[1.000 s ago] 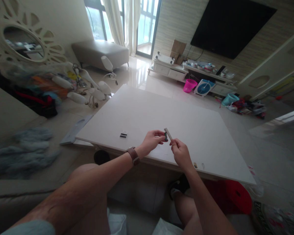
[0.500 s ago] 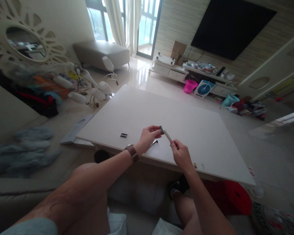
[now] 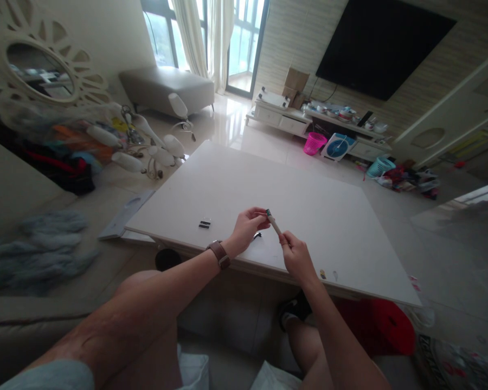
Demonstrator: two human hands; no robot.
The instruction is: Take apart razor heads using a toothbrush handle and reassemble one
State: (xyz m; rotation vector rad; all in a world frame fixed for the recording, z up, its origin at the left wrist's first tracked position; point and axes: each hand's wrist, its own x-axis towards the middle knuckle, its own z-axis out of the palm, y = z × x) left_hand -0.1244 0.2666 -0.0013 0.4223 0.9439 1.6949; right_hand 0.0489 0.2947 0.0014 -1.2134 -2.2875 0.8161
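My left hand (image 3: 247,227) pinches a small dark-green piece (image 3: 268,212) just above the near part of the white table (image 3: 309,195). My right hand (image 3: 295,254) grips a thin pale stick (image 3: 274,225) whose tip meets that piece. A small dark metal part (image 3: 257,235) lies on the table under my hands. Two small black pieces (image 3: 204,223) lie to the left. A brown watch is on my left wrist.
A red stool (image 3: 380,325) stands under the table's right corner. Lamp parts (image 3: 154,146), clothes and a grey sofa bench (image 3: 166,89) are at the left. A TV cabinet (image 3: 309,122), pink basket (image 3: 314,142) and fan (image 3: 338,146) stand behind.
My hands have drawn slightly closer together, and the stick's tip is now against the green piece. The small metal part appeared on the table beneath them half a second ago.
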